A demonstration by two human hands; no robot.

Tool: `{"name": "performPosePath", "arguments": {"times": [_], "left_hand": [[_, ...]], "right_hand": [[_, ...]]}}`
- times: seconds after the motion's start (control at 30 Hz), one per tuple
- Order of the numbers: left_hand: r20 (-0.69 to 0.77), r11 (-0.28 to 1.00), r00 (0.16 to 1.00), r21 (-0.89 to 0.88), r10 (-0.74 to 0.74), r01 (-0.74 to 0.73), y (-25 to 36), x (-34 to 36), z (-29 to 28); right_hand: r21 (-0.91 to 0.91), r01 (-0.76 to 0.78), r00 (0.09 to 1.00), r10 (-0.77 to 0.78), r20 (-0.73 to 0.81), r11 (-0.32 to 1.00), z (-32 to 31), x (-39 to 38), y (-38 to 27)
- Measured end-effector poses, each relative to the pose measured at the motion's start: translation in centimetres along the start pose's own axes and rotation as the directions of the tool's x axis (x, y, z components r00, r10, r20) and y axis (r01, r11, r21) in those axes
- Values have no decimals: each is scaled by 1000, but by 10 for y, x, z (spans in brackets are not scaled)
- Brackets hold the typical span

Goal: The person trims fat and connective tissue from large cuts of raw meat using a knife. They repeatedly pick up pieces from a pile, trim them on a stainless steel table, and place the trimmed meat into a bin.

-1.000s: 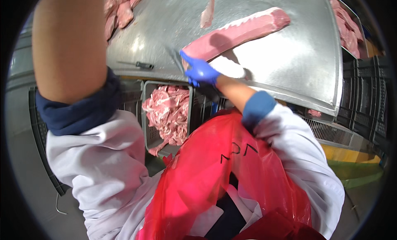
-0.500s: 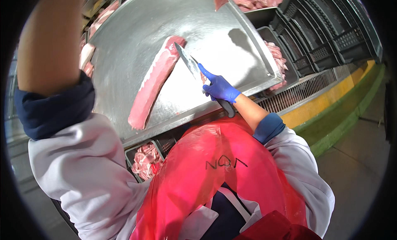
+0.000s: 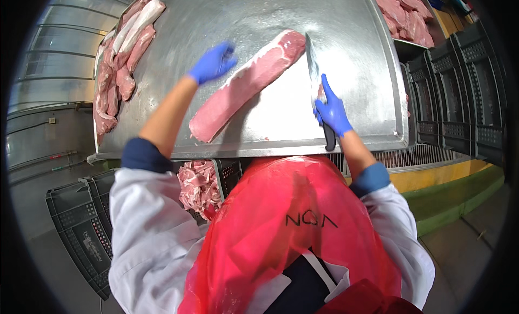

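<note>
A long pink meat loin (image 3: 246, 87) with a white fat strip along one side lies slantwise on the metal table (image 3: 357, 54). Just left of its far half, my left hand (image 3: 212, 63) hovers in a blue glove, fingers loosely bent and apart, holding nothing. My right hand (image 3: 332, 113), also gloved in blue, grips a knife (image 3: 313, 65) by its dark handle, index finger stretched along it. The blade points away from me, its tip beside the loin's far end.
Several meat pieces (image 3: 121, 65) are heaped at the table's left edge. Beyond the far right corner sits more meat (image 3: 403, 16). A crate of trimmings (image 3: 199, 187) stands below the front edge. Dark crates (image 3: 454, 81) line the right side, another (image 3: 81, 227) the lower left.
My left arm has come back from far forward, bringing the hand into view beside the loin. The knife has swung more upright, away from the loin. The view has shifted.
</note>
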State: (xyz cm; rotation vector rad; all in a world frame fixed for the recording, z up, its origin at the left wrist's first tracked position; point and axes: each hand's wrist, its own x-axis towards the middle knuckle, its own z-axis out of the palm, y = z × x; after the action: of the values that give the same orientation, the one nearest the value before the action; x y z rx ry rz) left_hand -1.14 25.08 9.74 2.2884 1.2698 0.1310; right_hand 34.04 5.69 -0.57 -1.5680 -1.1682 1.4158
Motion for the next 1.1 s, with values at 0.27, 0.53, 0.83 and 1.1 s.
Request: {"name": "performPosePath", "arguments": {"times": [0.27, 0.53, 0.83, 1.1], "left_hand": [[-135, 984, 974, -12, -180, 180, -71, -109, 109], [-212, 990, 969, -84, -130, 114, -77, -113, 119], [-154, 984, 971, -23, -181, 179, -68, -106, 118], [-217, 968, 944, -94, -247, 232, 39, 83, 111]], "right_hand": [[-397, -94, 925, -68, -375, 913, 30, 215, -69], [-458, -43, 978, -58, -203, 888, 65, 88, -50], [-371, -202, 970, 238, 52, 906, 72, -30, -66], [34, -10, 974, 18, -224, 999, -12, 12, -80]]}}
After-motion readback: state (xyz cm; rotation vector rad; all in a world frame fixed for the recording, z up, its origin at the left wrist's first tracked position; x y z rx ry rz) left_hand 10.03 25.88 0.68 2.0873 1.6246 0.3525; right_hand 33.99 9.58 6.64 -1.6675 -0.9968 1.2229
